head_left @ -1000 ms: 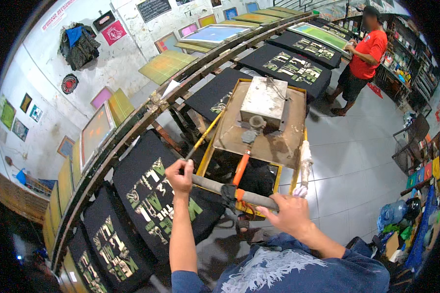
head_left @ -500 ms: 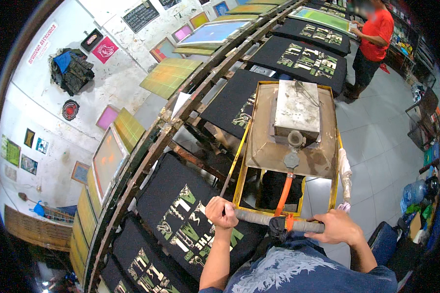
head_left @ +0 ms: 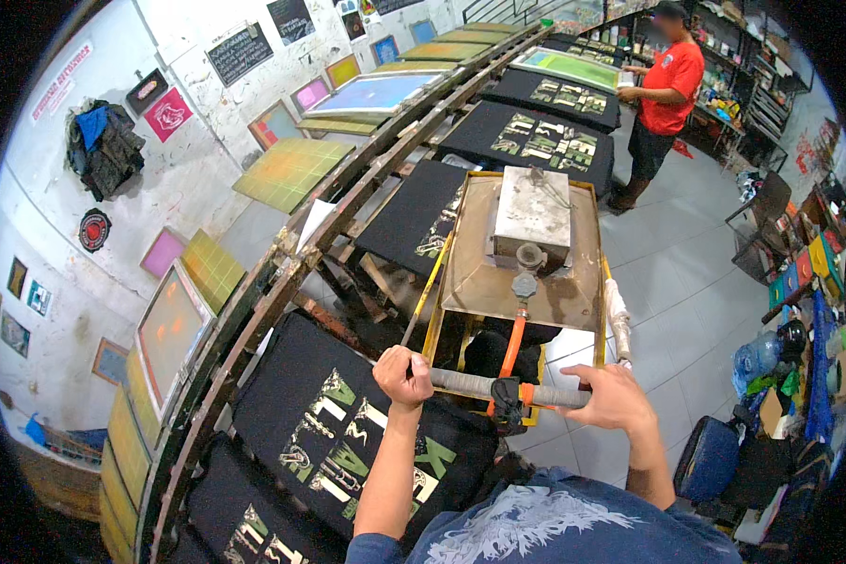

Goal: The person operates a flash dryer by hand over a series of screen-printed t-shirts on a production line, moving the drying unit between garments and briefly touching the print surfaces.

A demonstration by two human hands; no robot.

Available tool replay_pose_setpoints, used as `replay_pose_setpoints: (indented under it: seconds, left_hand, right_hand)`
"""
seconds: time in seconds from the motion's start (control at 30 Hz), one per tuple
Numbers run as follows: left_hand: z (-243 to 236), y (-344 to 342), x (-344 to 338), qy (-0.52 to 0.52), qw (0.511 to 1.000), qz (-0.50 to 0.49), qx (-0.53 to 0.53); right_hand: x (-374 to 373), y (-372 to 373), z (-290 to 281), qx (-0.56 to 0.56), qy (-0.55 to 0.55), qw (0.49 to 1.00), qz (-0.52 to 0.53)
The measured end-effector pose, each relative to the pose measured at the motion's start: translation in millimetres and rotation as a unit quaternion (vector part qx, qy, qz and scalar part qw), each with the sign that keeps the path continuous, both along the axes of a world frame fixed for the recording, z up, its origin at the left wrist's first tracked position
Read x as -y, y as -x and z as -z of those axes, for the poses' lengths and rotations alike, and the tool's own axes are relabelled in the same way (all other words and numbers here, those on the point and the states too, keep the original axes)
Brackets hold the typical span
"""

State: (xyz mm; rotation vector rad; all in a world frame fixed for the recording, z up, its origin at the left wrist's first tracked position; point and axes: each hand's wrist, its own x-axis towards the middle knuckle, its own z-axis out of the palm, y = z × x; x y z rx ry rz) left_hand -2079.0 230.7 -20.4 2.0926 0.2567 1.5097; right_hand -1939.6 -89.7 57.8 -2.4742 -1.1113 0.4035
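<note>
A grey-wrapped handlebar (head_left: 470,381) crosses in front of me. My left hand (head_left: 403,376) is closed in a fist around its left end. My right hand (head_left: 609,399) curls loosely over the right end, its index finger stretched along the top. The bar belongs to a yellow metal frame (head_left: 434,331) carrying a wide brownish metal hood (head_left: 465,282) with a dirty white box (head_left: 533,211) on top. An orange hose (head_left: 512,346) runs from a grey valve knob (head_left: 524,285) down to black wrapping (head_left: 507,402) at the bar's middle. The frame stands beside black printed shirts (head_left: 348,432).
A long rail (head_left: 263,291) with shirt boards curves along the left, printing screens (head_left: 174,329) leaning beyond it. A person in a red shirt (head_left: 672,89) stands at the far right of the row. A blue chair (head_left: 703,456) and a shelf with boxes (head_left: 799,273) line the right.
My view has shifted, so most of the scene sits further left and the right-hand shelves show more. My right hand has changed its hold, lifting its index finger above the handlebar's end.
</note>
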Motion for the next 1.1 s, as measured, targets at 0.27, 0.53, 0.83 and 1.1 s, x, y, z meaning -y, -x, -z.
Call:
replay_pose_setpoints:
  seconds: [0.27,0.53,0.83,1.1]
  left_hand:
    - [-2.0,0.2,11.0,0.027,1.000,-0.001,0.011]
    - [1.0,10.4,6.4,0.006,0.999,0.010,-0.047]
    - [-1.0,10.9,8.5,0.036,0.998,0.034,-0.032]
    - [1.4,7.6,4.1,-0.011,0.999,0.010,-0.038]
  right_hand:
    - [13.6,33.3,42.6,0.326,-0.086,0.939,0.062]
    - [15.2,35.0,50.3,0.353,-0.109,0.927,0.060]
    - [10.7,37.8,55.8,0.372,-0.135,0.914,0.087]
    - [11.3,34.4,61.2,0.412,-0.159,0.893,0.085]
